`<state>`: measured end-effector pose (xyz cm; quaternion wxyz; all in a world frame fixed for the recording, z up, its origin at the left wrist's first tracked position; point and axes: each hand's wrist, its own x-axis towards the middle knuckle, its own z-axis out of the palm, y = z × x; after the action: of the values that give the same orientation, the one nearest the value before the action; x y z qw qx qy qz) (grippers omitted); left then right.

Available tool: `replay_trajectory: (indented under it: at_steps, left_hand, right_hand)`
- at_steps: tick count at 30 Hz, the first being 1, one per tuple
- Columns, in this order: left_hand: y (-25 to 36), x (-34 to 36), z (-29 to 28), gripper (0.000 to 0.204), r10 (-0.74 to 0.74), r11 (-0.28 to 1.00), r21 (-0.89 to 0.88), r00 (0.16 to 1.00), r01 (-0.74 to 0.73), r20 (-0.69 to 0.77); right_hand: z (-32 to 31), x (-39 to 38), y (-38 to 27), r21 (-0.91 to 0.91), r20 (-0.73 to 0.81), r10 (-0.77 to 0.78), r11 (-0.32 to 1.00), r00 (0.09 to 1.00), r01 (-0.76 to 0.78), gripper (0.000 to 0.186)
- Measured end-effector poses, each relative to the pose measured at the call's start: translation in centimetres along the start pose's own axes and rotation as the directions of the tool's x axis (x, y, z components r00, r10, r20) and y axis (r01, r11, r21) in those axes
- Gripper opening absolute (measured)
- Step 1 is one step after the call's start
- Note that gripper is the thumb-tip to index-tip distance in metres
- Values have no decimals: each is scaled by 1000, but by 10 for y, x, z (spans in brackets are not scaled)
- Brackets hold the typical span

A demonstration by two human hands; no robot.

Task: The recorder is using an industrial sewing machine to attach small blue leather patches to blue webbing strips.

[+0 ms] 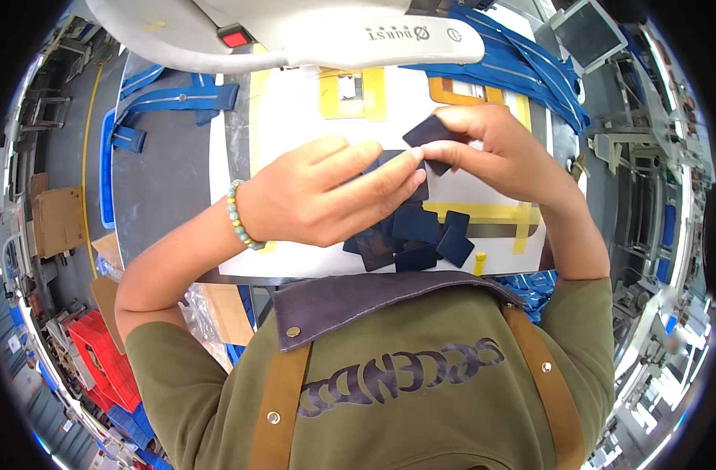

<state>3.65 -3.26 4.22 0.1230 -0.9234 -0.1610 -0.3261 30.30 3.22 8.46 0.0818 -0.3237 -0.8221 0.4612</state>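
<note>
My right hand (491, 149) pinches a dark navy square patch (431, 133) between thumb and fingers, above the white work surface. The fingertips of my left hand (319, 196) are drawn together at the near corner of that patch, against my right thumb. What the left fingertips grip there is too small to make out. Beneath both hands lies a loose heap of similar navy squares (415, 225), overlapping at different angles; my left hand hides part of it. One square (455, 247) rests at the heap's right edge.
A white machine arm (381, 41) spans the table's far side. Blue zippered strips lie at the far left (178, 99) and far right (515, 63). Yellow tape (483, 211) marks the white sheet. A yellow-edged template (352, 94) sits beyond my hands. Red crates (103, 360) stand lower left.
</note>
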Motion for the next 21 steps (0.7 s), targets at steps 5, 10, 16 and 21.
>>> replay_trajectory:
  at_steps: [5, 10, 16, 21]
  left_hand:
    - [-8, -11, 0, 23, 167, 978, 131, 985, -160, -41]
    - [-15, -27, -11, 23, 170, 981, 97, 985, -168, -19]
    - [-30, -41, -13, 36, 74, 992, 98, 991, -85, 107]
    - [-53, -42, -5, 41, 43, 973, 221, 994, -66, 105]
  right_hand:
    - [26, 16, 1, 490, 248, 116, 841, 962, -227, 29]
    - [21, 36, 8, 159, 128, 13, 987, 992, -33, 28]
    - [21, 54, 39, -691, -127, -564, 640, 816, 336, 25]
    - [21, 57, 55, -632, -289, -543, 727, 789, 269, 25]
